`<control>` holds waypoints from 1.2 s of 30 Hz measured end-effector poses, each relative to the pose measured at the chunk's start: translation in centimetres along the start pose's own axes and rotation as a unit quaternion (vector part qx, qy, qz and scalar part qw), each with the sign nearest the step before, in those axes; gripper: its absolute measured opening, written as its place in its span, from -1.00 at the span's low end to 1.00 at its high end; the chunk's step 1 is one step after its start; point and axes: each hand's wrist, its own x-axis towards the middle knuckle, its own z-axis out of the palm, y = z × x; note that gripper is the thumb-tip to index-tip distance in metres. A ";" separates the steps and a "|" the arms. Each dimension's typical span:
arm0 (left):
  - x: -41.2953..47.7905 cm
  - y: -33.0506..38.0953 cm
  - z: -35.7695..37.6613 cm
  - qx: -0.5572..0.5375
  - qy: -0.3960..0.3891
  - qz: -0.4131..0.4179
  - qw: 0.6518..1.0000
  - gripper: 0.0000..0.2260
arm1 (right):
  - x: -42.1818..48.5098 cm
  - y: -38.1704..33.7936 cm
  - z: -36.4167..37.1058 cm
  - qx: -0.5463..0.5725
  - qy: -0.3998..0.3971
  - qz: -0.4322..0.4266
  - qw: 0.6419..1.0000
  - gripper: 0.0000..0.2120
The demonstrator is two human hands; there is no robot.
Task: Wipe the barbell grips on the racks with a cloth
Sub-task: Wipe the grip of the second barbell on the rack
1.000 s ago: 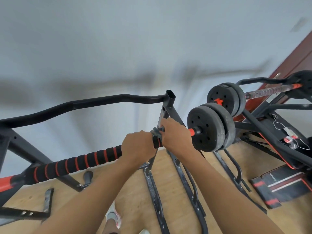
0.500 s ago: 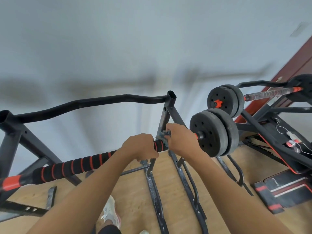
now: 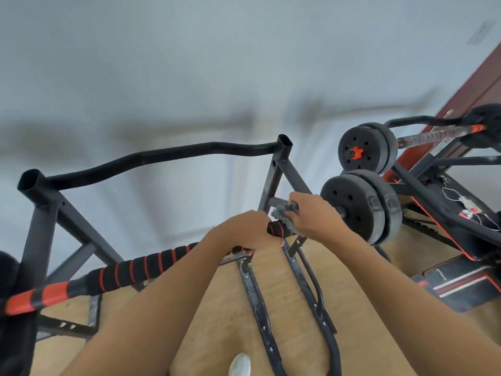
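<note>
- My right hand (image 3: pixel 314 215) is clenched around a grey cloth (image 3: pixel 282 213), bunching it onto the bar just in front of the rack's right upright (image 3: pixel 273 175).
- My left hand (image 3: pixel 244 234) is wrapped around the foam barbell grip (image 3: pixel 130 270), fingers curled under it, just left of that upright and nearly touching the cloth.
- The grip, black foam with red rings, has its long axis running from the upright down and to the left, ending in an orange band well away from it.
- The near weight plates (image 3: pixel 355 207) sit just right of the upright, close against my right wrist, so I judge there is no room to wipe in that direction.
- The move turns on this: almost all the foam lies left of the cloth, along the bar, and my left hand sits between the cloth and that stretch.
- I reckon the left hand must slide away from the upright, or let go, before the cloth can travel down the grip.
- A second barbell (image 3: pixel 433 135) rests on another rack far right of the upright, apparently not yet reached.
</note>
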 end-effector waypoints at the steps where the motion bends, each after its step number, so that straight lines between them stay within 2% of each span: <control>1: -0.2 -0.1 0.5 0.030 0.018 0.013 0.999 -0.66 | -0.4 0.1 -0.1 0.001 0.000 0.004 1.000 -0.83; 5: -0.6 -0.3 2.0 0.209 0.136 0.069 0.966 -0.71 | -0.9 -1.0 0.2 -0.029 0.004 0.034 0.999 -0.79; 9: -1.4 0.0 3.5 0.327 0.228 0.074 0.914 -0.67 | -0.2 -1.8 0.4 -0.048 -0.002 0.033 0.998 -0.82; 11: -1.9 0.1 4.4 0.343 0.269 0.080 0.896 -0.68 | -0.3 -1.7 0.5 -0.035 -0.005 0.035 0.999 -0.82; 13: -2.0 0.3 4.7 0.322 0.279 0.073 0.902 -0.66 | -0.7 -1.2 0.6 -0.020 -0.004 0.032 0.999 -0.84; 16: -1.5 0.8 4.0 0.221 0.217 0.019 0.951 -0.70 | -1.6 -0.2 -0.2 -0.004 -0.008 -0.003 1.000 -0.82; 18: -1.2 1.2 2.6 0.046 0.092 -0.031 0.994 -0.76 | -2.4 0.7 -0.9 -0.006 -0.022 -0.042 0.999 -0.75; 20: -1.0 1.7 1.6 -0.094 -0.028 -0.071 0.993 -0.79 | -3.0 1.3 -1.1 -0.002 -0.021 -0.068 0.997 -0.70; 21: -0.9 1.9 1.5 -0.101 -0.038 -0.083 0.991 -0.80 | -3.2 1.4 -1.0 0.001 -0.013 -0.076 0.997 -0.70; 22: -0.7 2.0 1.9 -0.062 -0.007 -0.097 0.993 -0.80 | -3.2 1.5 -0.9 0.002 -0.007 -0.083 0.996 -0.72; 24: -0.8 2.6 3.4 0.082 0.121 -0.130 0.981 -0.73 | -2.5 1.6 -0.5 -0.015 -0.014 -0.097 0.995 -0.80; 26: -1.1 2.6 5.7 0.207 0.240 -0.131 0.939 -0.67 | -1.5 1.6 -0.4 -0.031 -0.038 -0.114 0.992 -0.88; 28: -1.9 2.9 8.2 0.299 0.337 -0.085 0.889 -0.66 | -0.8 1.8 -0.3 -0.018 -0.080 -0.132 0.988 -0.84; 30: -2.3 3.1 10.0 0.333 0.400 -0.062 0.852 -0.68 | -0.6 2.4 -0.1 0.010 -0.116 -0.150 0.982 -0.84; 32: -2.2 3.7 10.0 0.317 0.377 -0.102 0.864 -0.70 | -0.8 3.3 -0.1 0.023 -0.110 -0.169 0.979 -0.88; 34: -2.0 4.4 8.6 0.276 0.297 -0.161 0.900 -0.79 | -1.1 4.1 -0.6 0.043 -0.104 -0.188 0.976 -0.86; 36: -1.9 5.0 6.9 0.208 0.201 -0.185 0.939 -0.82 | -1.5 4.5 -1.2 0.067 -0.131 -0.199 0.969 -0.83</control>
